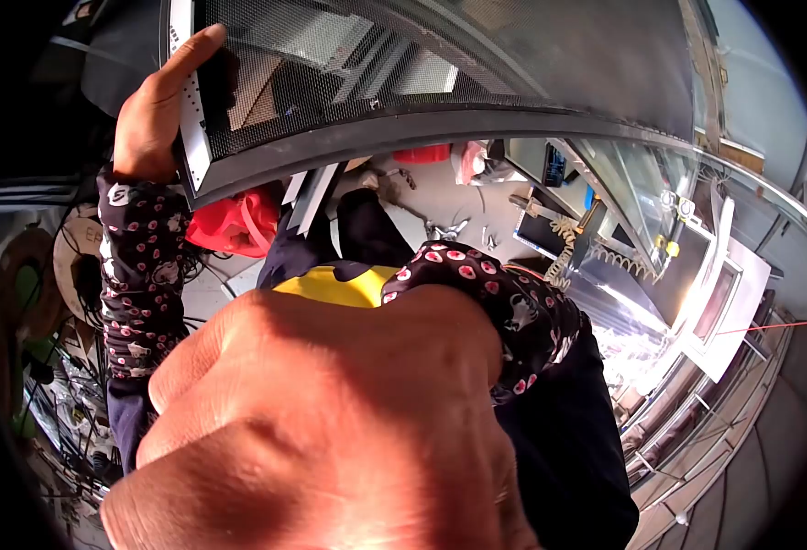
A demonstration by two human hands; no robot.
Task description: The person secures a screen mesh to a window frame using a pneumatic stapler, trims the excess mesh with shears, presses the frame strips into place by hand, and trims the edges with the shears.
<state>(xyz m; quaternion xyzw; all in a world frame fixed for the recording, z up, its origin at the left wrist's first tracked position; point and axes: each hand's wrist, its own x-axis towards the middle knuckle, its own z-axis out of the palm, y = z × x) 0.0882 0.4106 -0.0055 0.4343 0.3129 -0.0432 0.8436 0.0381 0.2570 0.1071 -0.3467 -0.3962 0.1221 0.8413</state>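
Note:
At the upper left, my left hand (156, 115) grips the side edge of a dark-framed mesh screen panel (330, 101), its thumb over the pale perforated strip (188, 92). The panel spans the top of the view, tilted. Very close to the camera, my right hand (330, 422) fills the lower middle, back of the hand up. Its fingers are bent and pressed together, their tips hidden, so anything inside them cannot be made out. It is apart from the panel.
Beneath the panel lie a red plastic item (234, 223) and metal profiles (316, 197). Glass panes (619, 183), coiled cords (564, 252) and a white frame (729, 302) stand at right. Spools (78, 257) and tangled cables are at left. Small metal parts (446, 229) lie on the floor.

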